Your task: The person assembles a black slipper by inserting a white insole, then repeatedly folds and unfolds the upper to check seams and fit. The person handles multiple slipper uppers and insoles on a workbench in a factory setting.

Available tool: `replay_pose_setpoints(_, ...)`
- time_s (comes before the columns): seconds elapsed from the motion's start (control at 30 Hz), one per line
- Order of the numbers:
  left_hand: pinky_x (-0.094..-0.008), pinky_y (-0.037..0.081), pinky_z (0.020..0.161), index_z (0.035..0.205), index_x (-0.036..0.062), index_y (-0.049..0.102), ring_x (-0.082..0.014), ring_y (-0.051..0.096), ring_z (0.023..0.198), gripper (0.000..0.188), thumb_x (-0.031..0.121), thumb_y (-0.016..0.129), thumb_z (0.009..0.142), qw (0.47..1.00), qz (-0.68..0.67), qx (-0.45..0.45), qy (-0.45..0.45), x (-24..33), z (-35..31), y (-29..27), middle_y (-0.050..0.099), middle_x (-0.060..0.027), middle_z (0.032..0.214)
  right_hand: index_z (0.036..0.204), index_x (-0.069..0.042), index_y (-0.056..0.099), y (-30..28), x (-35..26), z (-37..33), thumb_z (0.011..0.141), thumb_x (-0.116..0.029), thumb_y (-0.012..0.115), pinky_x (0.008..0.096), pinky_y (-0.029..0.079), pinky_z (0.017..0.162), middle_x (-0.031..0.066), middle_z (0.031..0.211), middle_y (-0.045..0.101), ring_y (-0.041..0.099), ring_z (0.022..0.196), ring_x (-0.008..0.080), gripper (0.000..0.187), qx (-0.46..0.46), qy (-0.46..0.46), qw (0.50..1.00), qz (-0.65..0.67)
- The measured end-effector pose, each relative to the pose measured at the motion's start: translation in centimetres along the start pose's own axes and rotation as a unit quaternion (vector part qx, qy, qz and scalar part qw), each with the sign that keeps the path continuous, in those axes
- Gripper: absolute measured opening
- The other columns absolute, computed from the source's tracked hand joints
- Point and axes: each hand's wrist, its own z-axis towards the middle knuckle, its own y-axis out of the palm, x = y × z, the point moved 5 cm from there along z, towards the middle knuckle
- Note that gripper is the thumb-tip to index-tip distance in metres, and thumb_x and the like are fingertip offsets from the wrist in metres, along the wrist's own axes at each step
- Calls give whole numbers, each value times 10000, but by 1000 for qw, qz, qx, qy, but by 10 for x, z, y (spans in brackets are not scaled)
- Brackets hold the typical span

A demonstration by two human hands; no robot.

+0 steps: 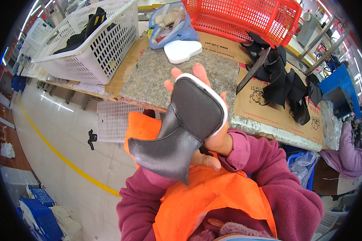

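A black, smooth piece that looks like a shoe upper is held up in front of my chest. Its flat padded end has a white rim around it, and the flared end hangs down to the left. My right hand grips it from behind, with fingertips showing past the white rim. Lower down, my left hand is closed at the upper's lower side, mostly hidden by the piece. Beyond them, a white rounded plate lies on the grey stone slab.
A white basket with black pieces stands left on the workbench. Behind the slab sit a blue plastic bag and a red basket. Several black pieces lie on cardboard at right, beside a metal blade-like strip.
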Motion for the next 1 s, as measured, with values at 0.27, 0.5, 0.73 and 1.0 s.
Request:
replay_pose_setpoints(0.27,-409,274,1153,1505,29,332,-281,393,1362,990,764,477,857,972,-194,-115,61,43,10,-1,381,-92,1531,1577,-33,56,-1,11,0,1046,-506,235,355,78,1206,155,1640,58,60,1516,280,733,-78,41,927,-364)
replay_pose_setpoints(0.5,-433,334,1130,1473,72,398,-292,454,1307,1063,889,356,795,960,-265,-83,27,56,16,10,477,-88,1453,1513,-63,337,21,-44,-6,972,-441,529,560,74,1173,210,1594,238,220,1491,337,688,-235,-114,676,-689)
replay_pose_setpoints(0.73,-438,317,1141,1470,65,394,-298,450,1300,926,784,386,886,965,-248,-83,19,50,12,13,446,-113,1471,1378,-78,545,22,-51,8,1031,-281,446,554,191,1160,101,1437,538,452,1380,308,414,-240,-45,674,-698)
replay_pose_setpoints(1.0,-453,359,1116,1459,69,415,-310,470,1289,1002,854,320,843,960,-275,-61,1,48,10,11,477,-130,1433,1319,-61,597,19,-53,10,1017,-202,449,540,237,1147,117,1376,589,477,1359,313,364,-212,-9,735,-645)
